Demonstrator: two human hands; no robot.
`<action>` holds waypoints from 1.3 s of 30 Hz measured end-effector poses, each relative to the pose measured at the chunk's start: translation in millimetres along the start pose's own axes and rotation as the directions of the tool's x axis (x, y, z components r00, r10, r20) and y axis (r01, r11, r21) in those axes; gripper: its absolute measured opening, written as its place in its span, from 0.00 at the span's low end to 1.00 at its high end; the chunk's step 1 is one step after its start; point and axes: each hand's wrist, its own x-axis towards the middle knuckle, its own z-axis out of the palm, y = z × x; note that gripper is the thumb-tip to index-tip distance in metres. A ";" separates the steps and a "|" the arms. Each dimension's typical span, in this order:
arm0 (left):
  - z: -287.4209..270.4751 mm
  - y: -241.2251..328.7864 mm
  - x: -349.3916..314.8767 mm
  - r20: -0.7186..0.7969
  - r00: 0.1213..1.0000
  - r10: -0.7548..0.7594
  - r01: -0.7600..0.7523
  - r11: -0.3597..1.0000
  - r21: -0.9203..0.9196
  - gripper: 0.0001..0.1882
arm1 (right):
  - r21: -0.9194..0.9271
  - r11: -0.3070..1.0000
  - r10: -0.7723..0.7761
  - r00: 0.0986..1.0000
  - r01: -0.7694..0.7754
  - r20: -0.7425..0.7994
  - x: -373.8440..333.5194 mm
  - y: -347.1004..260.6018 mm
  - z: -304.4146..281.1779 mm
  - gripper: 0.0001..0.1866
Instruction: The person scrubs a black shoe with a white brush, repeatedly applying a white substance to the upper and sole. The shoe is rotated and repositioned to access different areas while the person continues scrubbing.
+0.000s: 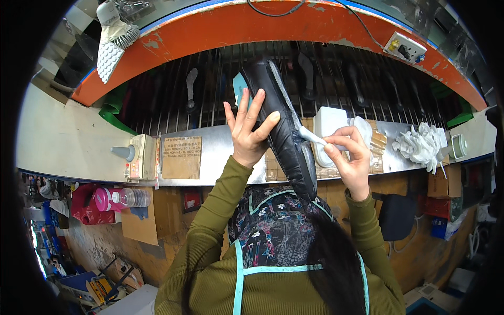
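Note:
My left hand [249, 135] grips a black shoe upper [283, 144] stretched over a teal last [239, 89], its fingers spread along the shoe's side. The shoe is held at a slant above the bench, toe end toward me. A greyish-white band runs along its bottom edge. Between thumb and fingers, my right hand [350, 157] pinches a small white brush [313, 137], whose tip touches the shoe's edge about midway along. Close behind the brush stands a white plastic container [331, 123].
Dark shoe soles [191, 89] lie on metal rods beneath an orange frame [210, 39]. To the right sits a crumpled white cloth bundle [421, 145]. A cardboard piece [181, 157] and a box with a grey cone [123, 152] stand left.

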 end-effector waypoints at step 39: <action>16.4 0.2 -14.5 0.249 0.933 -0.259 0.278 0.960 -0.040 0.47 | -0.058 0.992 0.108 0.993 -0.110 -0.037 -27.1 -2.9 -16.8 0.07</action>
